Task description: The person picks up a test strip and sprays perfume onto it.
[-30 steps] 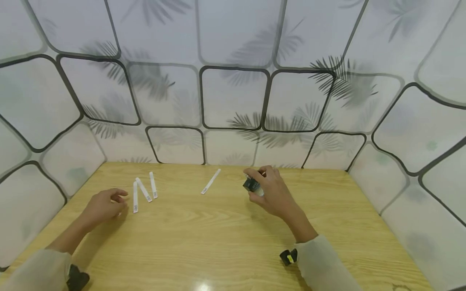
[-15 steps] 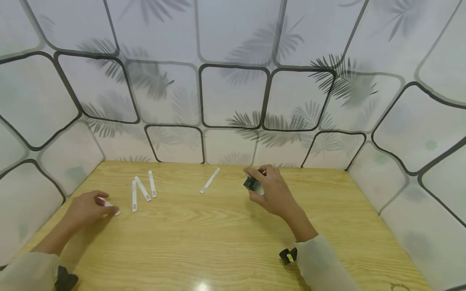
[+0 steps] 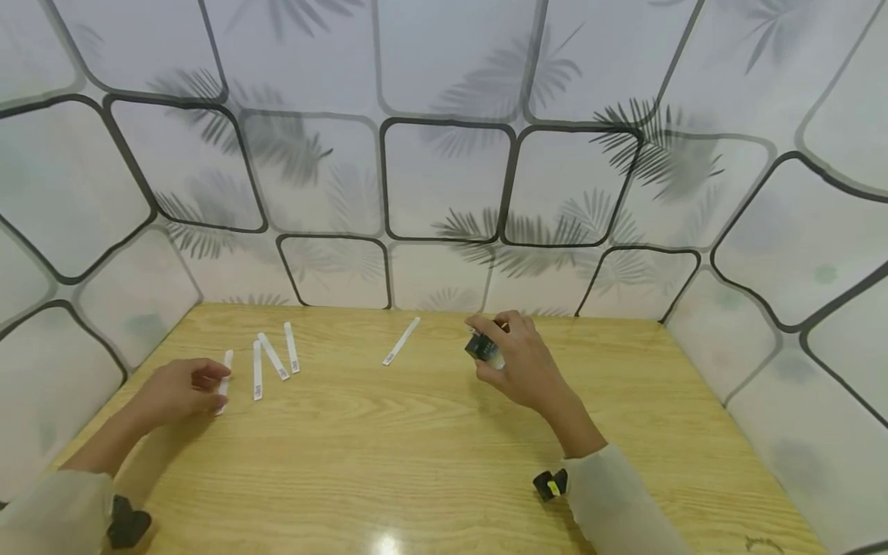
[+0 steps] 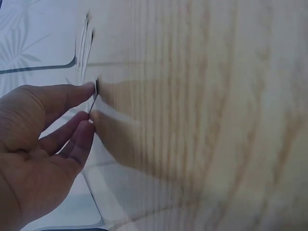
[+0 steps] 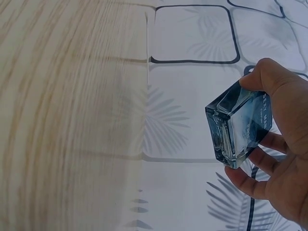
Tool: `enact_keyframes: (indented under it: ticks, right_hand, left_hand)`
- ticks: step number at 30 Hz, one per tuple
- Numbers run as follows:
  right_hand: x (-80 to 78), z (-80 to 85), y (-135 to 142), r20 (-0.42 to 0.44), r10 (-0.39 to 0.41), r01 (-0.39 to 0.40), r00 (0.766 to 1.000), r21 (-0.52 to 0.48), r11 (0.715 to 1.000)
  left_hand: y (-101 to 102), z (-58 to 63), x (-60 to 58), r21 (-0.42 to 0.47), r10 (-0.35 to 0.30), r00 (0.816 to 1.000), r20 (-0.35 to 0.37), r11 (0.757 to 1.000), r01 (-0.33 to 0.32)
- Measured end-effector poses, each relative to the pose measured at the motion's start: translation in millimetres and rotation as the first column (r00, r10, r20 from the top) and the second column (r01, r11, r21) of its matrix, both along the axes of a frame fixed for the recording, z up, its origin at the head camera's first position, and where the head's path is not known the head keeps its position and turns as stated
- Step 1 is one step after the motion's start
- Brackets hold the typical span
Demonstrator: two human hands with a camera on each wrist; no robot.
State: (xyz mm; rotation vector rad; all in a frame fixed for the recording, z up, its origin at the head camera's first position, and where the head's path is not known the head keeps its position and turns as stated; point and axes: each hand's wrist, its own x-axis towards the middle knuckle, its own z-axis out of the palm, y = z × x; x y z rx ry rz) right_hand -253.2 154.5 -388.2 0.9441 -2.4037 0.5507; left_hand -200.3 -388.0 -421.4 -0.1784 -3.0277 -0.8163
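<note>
At the table's left, my left hand (image 3: 176, 397) pinches a white paper test strip (image 3: 227, 364) between thumb and fingers. The left wrist view shows this strip (image 4: 93, 102) edge-on, low over the wood. My right hand (image 3: 534, 378) grips a blue-tinted glass perfume bottle (image 5: 238, 122) with printed lettering, raised above the table's far side, its thick base showing in the right wrist view. Right of the left hand lie more test strips: one (image 3: 257, 371) nearest, another slanted (image 3: 274, 357), and a third (image 3: 292, 349).
A single test strip (image 3: 401, 341) lies slanted on the wooden table (image 3: 388, 455), between the two hands. A patterned wall (image 3: 444, 185) stands along the table's back and both sides.
My left hand has moved left and picked up a strip, which has turned from slanting to nearly upright in the head view. The right hand with the bottle has stayed in place.
</note>
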Motion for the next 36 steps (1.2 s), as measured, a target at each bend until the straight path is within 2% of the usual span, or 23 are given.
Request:
enact_keyframes:
  ticks: [2,8,11,15,23,27,36]
  right_hand:
    - [0.0,-0.2,0,0.002,0.0,0.0,1.0,-0.001,1.0]
    - [0.1,-0.7,1,0.011,0.006,-0.006,1.0,0.001,1.0]
    - [-0.4,-0.5,1,0.011,0.007,-0.007,1.0,0.001,1.0]
    - [-0.7,0.3,1,0.013,0.004,-0.004,1.0,-0.001,1.0]
    - [2.1,2.4,2,0.035,0.001,-0.001,0.999,-0.001,1.0]
    - [2.2,2.8,2,0.036,0.002,-0.002,0.999,-0.002,1.0]
    - [1.0,2.2,3,0.032,0.011,-0.011,0.999,0.0,1.0]
  left_hand:
    - [2,0.5,-1.5,0.015,-0.011,1.0,0.011,1.0,0.011]
    - [6,3.3,-1.3,0.046,0.017,0.998,0.057,0.999,-0.019]
    - [7,6.9,-0.9,0.052,0.01,0.996,0.093,0.999,-0.015]
    - [8,13.2,-1.7,0.042,-0.003,0.99,0.139,0.999,-0.003]
    - [14,19.5,-3.8,0.081,0.025,0.974,0.225,0.996,-0.045]
    - [15,19.5,-4.6,0.103,0.028,0.968,0.249,0.993,-0.055]
    - [15,15.1,-4.5,0.186,0.011,0.972,0.236,0.981,-0.057]
